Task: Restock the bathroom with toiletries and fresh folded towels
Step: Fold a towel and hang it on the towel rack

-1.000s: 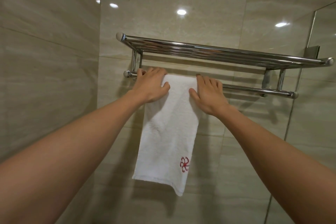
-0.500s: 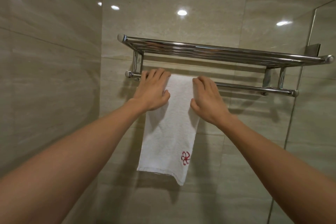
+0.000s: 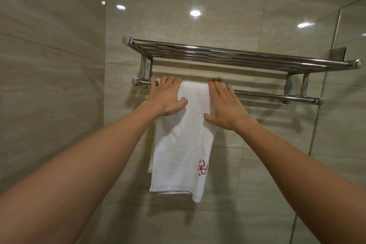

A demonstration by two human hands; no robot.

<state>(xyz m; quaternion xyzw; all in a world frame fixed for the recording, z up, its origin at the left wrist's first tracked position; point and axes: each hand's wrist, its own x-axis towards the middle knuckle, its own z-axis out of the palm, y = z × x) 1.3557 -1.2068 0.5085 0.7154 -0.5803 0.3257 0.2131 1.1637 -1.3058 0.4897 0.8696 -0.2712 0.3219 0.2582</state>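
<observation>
A white towel (image 3: 184, 140) with a red embroidered emblem near its lower right corner hangs over the lower bar (image 3: 273, 96) of a chrome wall rack (image 3: 237, 55). My left hand (image 3: 166, 97) lies on the towel's left edge at the bar, fingers straight, thumb on the cloth. My right hand (image 3: 225, 105) lies flat on the towel's right edge, fingers stretched up to the bar. Neither hand grips anything.
The rack's upper shelf of chrome rods juts out above my hands. Glossy beige tiled walls stand to the left and behind. A glass panel (image 3: 348, 85) with a metal bracket borders the rack on the right.
My right hand has flattened and slid slightly right onto the towel's edge. The towel hangs straighter, its lower hem more level. My left hand has stayed at the left edge.
</observation>
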